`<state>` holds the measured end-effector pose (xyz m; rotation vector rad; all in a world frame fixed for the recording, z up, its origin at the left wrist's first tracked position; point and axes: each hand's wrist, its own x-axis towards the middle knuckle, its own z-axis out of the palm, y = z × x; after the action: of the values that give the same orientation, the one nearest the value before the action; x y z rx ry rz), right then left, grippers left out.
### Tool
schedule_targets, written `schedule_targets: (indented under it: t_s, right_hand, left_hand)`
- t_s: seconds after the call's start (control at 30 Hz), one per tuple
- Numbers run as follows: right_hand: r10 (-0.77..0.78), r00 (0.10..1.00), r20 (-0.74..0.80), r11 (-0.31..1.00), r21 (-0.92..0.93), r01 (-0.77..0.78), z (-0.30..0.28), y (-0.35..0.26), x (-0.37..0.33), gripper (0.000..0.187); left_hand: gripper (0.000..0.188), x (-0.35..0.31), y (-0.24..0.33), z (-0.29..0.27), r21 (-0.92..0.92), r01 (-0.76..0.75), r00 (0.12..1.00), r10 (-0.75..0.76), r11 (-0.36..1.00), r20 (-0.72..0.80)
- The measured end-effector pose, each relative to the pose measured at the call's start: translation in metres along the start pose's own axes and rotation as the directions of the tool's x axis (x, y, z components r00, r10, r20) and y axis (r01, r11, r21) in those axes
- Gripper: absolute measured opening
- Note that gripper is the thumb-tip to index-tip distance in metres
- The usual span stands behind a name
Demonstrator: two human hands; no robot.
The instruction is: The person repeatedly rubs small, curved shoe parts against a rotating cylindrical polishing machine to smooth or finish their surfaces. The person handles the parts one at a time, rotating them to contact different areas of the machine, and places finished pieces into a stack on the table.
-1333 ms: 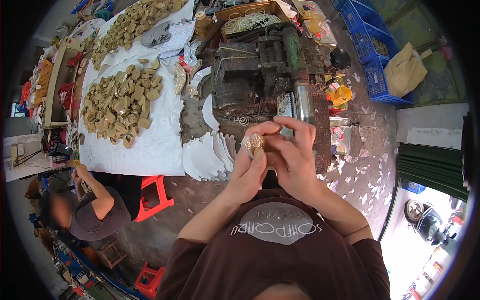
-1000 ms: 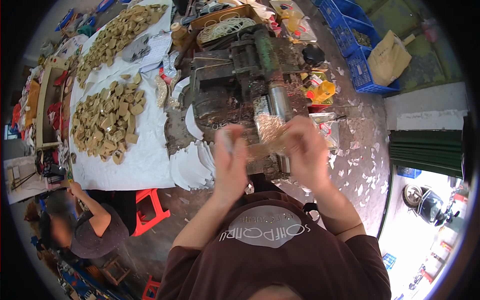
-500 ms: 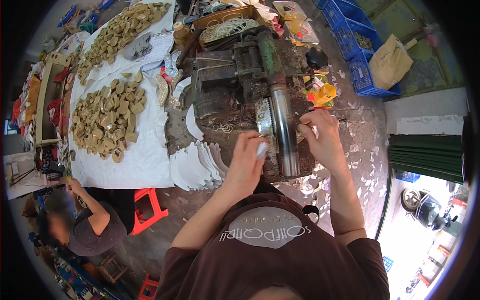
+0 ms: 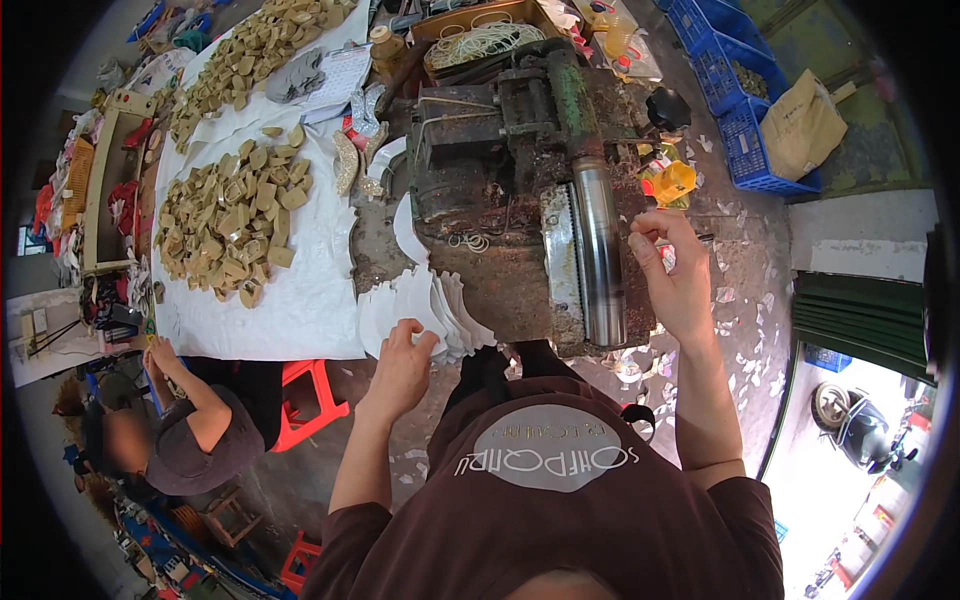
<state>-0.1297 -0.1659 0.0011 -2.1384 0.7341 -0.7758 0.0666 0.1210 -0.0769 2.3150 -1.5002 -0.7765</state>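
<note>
White pieces (image 4: 392, 302) remain stacked left of the roller (image 4: 600, 255), left hand (image 4: 402, 370) at them, right hand (image 4: 675, 275) right of it; both grips indeterminable

Workshop, clearly, from where I stand: grimy machine (image 4: 455, 180) with steel cylinder (image 4: 600, 250), white pieces (image 4: 443, 312) stacked nearby, tan blocks (image 4: 230, 220) heaped on white sheet (image 4: 290, 325), blue crates (image 4: 742, 145), scraps (image 4: 725, 294) littering the floor (image 4: 320, 455), another person (image 4: 205, 440), scooter (image 4: 862, 435) outside the doorway (image 4: 800, 490).

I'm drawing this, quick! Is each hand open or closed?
Left hand: curled at stacked white, curved pieces; can't tell if it grips any.
Right hand: curled beside a shiny metal cylinder; can't tell if it holds anything.
</note>
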Motion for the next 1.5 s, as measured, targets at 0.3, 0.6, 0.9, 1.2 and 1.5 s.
schedule_targets:
  t_s: [0.3,0.6,0.9,1.2,1.5]
  right_hand:
    - [-0.23,0.966,0.119,0.973,0.028,0.229,0.047,-0.066,-0.02,0.022]
    - [-0.323,0.944,-0.064,0.945,-0.069,0.318,0.059,-0.048,-0.028,0.025]
    - [-0.315,0.943,-0.113,0.942,-0.164,0.295,0.054,-0.051,-0.024,0.022]
    - [-0.293,0.951,-0.1,0.956,-0.02,0.293,0.043,-0.042,-0.018,0.023]
    - [0.068,0.943,0.326,0.906,-0.415,0.078,-0.044,0.023,-0.002,0.014]
  left_hand:
    - [0.033,0.053,0.098,-0.038,-0.819,-0.413,0.907,0.105,0.398,-0.407]
    - [0.047,0.068,0.148,-0.021,-0.922,-0.383,0.924,-0.045,-0.056,-0.381]
    - [0.042,0.074,0.16,-0.018,-0.871,-0.484,0.87,-0.06,0.088,-0.489]
    - [0.029,0.077,0.159,-0.031,-0.794,-0.326,0.878,-0.147,0.512,-0.456]
    - [0.034,0.077,0.115,-0.009,-0.391,-0.319,0.915,0.174,0.863,-0.364]
